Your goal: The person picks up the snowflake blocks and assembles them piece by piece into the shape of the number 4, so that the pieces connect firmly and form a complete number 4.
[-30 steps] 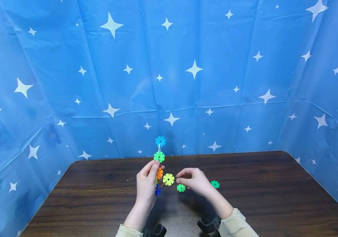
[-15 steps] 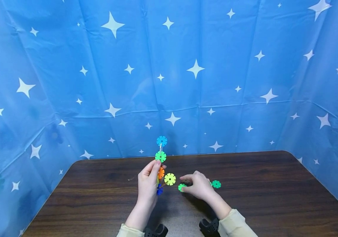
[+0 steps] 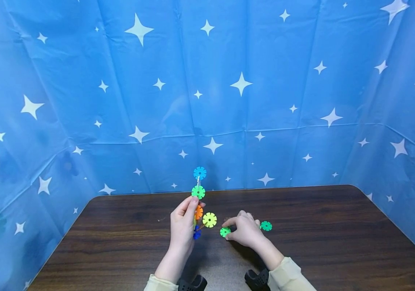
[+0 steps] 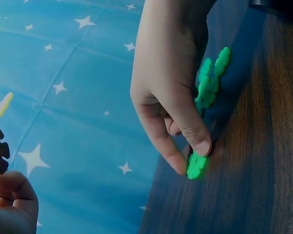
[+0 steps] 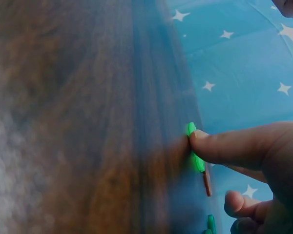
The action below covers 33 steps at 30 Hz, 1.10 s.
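Observation:
My left hand [image 3: 183,224] grips an upright chain of notched snowflake discs between thumb and fingers. A light blue disc [image 3: 200,173] tops it, a green disc [image 3: 198,192] sits just above the thumb, and orange [image 3: 199,212], yellow [image 3: 209,220] and dark blue [image 3: 197,232] discs show lower down. My right hand [image 3: 245,230] is low over the table, thumb and forefinger pinching a green snowflake disc [image 4: 198,165]. A brownish-orange piece [image 5: 207,184] shows edge-on beside that disc in the right wrist view.
Other green discs [image 4: 208,90] lie on the table behind the right hand; one green disc [image 3: 266,226] shows to its right in the head view. The dark wooden table [image 3: 120,242] meets a blue starry curtain [image 3: 156,109] at its back edge.
My right hand has lowered from beside the yellow disc to the green disc on the table, and its thumb and forefinger have closed on it. The left hand keeps its hold.

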Tool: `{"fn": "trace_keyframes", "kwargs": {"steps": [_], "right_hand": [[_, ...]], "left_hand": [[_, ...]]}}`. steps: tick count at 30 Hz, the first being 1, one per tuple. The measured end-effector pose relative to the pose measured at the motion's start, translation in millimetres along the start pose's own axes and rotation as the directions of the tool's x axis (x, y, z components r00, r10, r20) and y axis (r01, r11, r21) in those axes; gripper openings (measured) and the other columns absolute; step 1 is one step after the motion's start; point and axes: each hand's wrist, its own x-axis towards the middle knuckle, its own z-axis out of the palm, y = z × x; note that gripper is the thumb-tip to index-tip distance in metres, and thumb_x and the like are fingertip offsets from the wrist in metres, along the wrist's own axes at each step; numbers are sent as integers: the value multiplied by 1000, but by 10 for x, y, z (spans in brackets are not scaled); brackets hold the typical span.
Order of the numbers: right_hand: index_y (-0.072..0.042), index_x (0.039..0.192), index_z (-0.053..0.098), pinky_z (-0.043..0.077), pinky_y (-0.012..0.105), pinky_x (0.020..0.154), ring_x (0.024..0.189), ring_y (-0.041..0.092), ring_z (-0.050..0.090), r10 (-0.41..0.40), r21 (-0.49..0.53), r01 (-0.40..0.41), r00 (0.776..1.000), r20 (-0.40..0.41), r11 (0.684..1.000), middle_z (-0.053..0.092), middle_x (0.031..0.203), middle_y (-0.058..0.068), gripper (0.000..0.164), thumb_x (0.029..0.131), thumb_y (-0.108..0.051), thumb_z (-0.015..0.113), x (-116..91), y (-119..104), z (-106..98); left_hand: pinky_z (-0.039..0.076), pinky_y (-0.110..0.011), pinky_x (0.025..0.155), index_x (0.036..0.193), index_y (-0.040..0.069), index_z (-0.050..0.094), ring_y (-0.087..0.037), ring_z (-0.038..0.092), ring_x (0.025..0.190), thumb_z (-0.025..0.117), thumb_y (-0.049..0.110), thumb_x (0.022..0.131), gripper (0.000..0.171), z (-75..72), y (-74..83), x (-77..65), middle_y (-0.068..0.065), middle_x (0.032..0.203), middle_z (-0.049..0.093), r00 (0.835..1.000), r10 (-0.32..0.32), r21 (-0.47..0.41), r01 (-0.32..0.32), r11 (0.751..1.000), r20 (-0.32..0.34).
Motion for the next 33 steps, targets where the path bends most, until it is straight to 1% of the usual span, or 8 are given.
{"fn": "trace_keyframes", "kwargs": {"steps": [6,11,14,18,21,24,28,33], "right_hand": [[-19,91,70,25,42,67,82,21,40,-26,23,26,1000,4,999,48,89,0,25,72,-16,85,6,-7,2],[-16,86,61,33,41,67,78,19,44,-63,75,60,998,31,995,50,84,-2,24,75,-9,81,10,-8,-22],[-11,85,60,39,35,60,67,17,48,-88,160,78,994,57,984,53,78,-2,18,80,-3,74,22,-7,-43],[-6,84,61,45,31,50,54,15,51,-109,304,79,991,83,949,55,71,-1,12,82,3,69,41,-11,-89],[-4,86,63,48,32,49,53,17,55,-117,406,74,990,80,911,56,71,1,9,82,3,67,48,-27,-142],[0,94,66,51,36,51,57,25,60,-113,514,64,991,65,856,60,74,3,9,85,0,67,39,-59,-219],[2,106,66,52,39,53,65,32,64,-107,643,54,993,44,764,65,80,8,18,90,-7,66,10,-126,-340],[3,112,62,54,36,60,70,23,65,-133,775,56,990,37,629,65,88,10,21,94,-8,63,-33,-225,-468]], "left_hand": [[43,-19,49,85,6,70,-10,47,56,61,26,97,25,0,1,2,-1,75,63,1000,3,3,-3,1000,-1],[44,-21,48,86,4,70,-11,47,55,61,27,97,27,4,1,-2,-1,72,62,1000,-5,4,5,1000,1],[45,-22,47,86,4,70,-11,48,54,61,27,97,27,4,-5,-2,-1,72,61,1000,-13,-1,13,1000,3],[46,-23,47,85,6,70,-11,48,53,62,27,97,26,3,-10,0,-2,70,60,1000,-17,0,17,1000,4],[47,-24,46,85,6,70,-11,48,52,62,28,96,26,-5,-5,-3,-2,69,58,1000,-22,-2,22,1000,6],[46,-24,47,85,5,70,-10,48,53,62,28,97,27,-12,-4,-6,-2,69,58,1000,-21,-1,21,1000,8],[45,-23,48,87,3,69,-11,47,55,61,27,97,28,-14,-6,-3,-2,71,59,1000,-12,3,11,1000,9],[46,-24,49,87,4,70,-12,48,55,61,28,97,27,-16,-16,10,-3,74,61,1000,-17,1,17,1000,2]]}}
